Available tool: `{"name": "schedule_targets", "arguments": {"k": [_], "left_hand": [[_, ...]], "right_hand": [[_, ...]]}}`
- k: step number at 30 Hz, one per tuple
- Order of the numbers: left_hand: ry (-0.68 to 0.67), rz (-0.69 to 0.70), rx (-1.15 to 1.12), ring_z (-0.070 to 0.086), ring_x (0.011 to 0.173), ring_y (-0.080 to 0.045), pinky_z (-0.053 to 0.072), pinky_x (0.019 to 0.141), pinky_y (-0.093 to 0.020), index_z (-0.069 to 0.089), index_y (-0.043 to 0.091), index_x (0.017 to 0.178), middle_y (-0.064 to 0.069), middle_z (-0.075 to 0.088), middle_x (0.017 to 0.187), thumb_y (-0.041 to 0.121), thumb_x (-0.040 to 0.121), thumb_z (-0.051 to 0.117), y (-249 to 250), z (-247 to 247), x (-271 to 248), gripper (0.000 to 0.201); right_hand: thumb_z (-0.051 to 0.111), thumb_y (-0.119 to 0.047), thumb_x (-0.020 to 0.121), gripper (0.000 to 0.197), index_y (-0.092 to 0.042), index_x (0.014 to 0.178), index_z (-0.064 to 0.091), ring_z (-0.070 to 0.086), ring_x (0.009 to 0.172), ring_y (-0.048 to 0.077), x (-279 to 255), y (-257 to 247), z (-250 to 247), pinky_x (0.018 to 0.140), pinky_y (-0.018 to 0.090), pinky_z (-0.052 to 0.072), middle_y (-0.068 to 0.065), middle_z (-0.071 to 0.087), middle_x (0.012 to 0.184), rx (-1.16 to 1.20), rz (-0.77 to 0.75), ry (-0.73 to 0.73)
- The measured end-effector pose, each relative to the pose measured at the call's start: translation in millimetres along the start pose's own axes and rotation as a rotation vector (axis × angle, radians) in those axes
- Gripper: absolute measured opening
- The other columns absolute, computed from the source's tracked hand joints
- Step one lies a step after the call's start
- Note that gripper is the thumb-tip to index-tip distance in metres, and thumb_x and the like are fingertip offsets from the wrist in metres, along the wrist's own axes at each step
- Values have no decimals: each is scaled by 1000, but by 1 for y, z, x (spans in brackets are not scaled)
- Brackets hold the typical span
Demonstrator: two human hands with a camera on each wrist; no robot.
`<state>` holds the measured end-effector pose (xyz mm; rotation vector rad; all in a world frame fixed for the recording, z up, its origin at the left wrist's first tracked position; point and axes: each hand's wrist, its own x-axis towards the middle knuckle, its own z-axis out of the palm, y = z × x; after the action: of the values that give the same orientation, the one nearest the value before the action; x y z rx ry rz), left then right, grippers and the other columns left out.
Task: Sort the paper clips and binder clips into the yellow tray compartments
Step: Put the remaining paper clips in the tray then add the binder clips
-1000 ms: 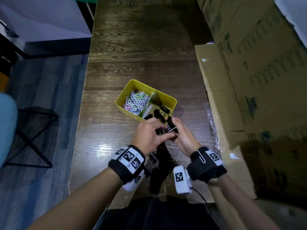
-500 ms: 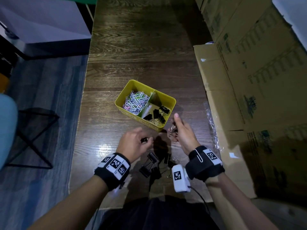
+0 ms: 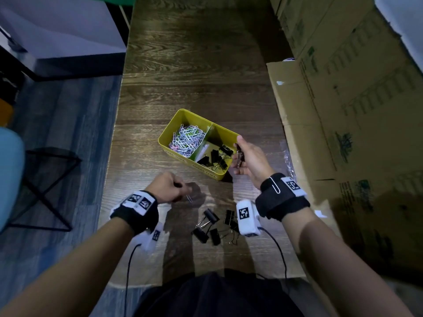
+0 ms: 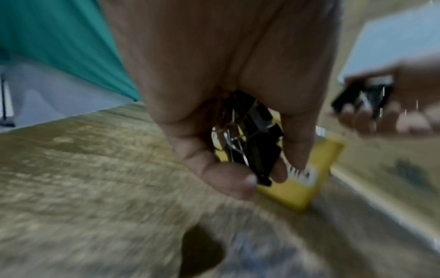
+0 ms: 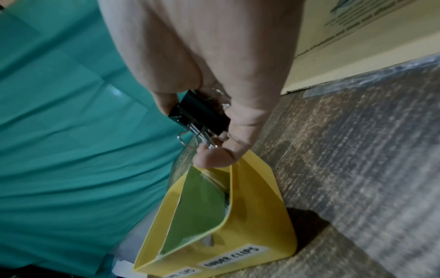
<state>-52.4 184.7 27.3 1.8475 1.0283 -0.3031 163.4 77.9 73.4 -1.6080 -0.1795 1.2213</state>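
The yellow tray (image 3: 168,130) stands mid-table. Its left compartment holds coloured paper clips (image 3: 186,141), its right one black binder clips (image 3: 216,156). My right hand (image 3: 238,154) hovers at the tray's right end and pinches a black binder clip (image 5: 202,116) above the compartment labelled "BINDER CLIPS" (image 5: 232,258). In front of the tray my left hand (image 3: 180,191) is low over the table, fingers curled round black binder clips (image 4: 252,139). Several loose binder clips (image 3: 215,225) lie on the table between my wrists.
Stacked cardboard boxes (image 3: 343,110) wall off the right side, with crinkled plastic film (image 3: 288,161) at their foot. The table's left edge (image 3: 112,156) drops to the floor, where a black stool frame (image 3: 45,191) stands. A paper clip (image 3: 274,185) hangs on my right wristband.
My hands were together in front of the tray and have parted. The left hand drew back left and toward me; the right hand moved forward to the tray's right end with a clip.
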Motion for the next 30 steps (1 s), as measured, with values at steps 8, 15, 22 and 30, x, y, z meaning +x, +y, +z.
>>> {"name": "schedule_targets", "arguments": {"k": [8,15,22,30], "left_hand": [[133,80,-794,60,67,-16,56,67,-34,66,7,82,-8,63,76,28,88,61,110,-23,13,22],[88,-13,-748,58,65,-5,48,76,-27,65,19,94,7,65,76,35,91,55,113,-15,38,19],[204,143,-574,59,65,-13,49,56,-25,62,6,100,-10,63,82,11,91,56,90,-16,10,12],[-227,325,463,55,104,-17,45,89,-32,53,29,123,1,55,121,33,84,64,34,45,-12,41]], "right_hand": [[53,-46,92,43,-10,115,57,61,78,18,19,-21,23,57,29,53,9,64,96,-162,15,11],[54,-49,89,53,-13,128,55,56,116,22,25,-17,25,103,43,43,6,60,128,-350,-53,17],[64,-21,88,18,-24,105,62,61,104,17,14,2,-7,96,46,49,-3,63,104,-309,-268,139],[81,-29,68,65,-29,124,48,52,108,14,-30,61,-49,99,42,42,-6,50,120,-1075,29,-492]]}}
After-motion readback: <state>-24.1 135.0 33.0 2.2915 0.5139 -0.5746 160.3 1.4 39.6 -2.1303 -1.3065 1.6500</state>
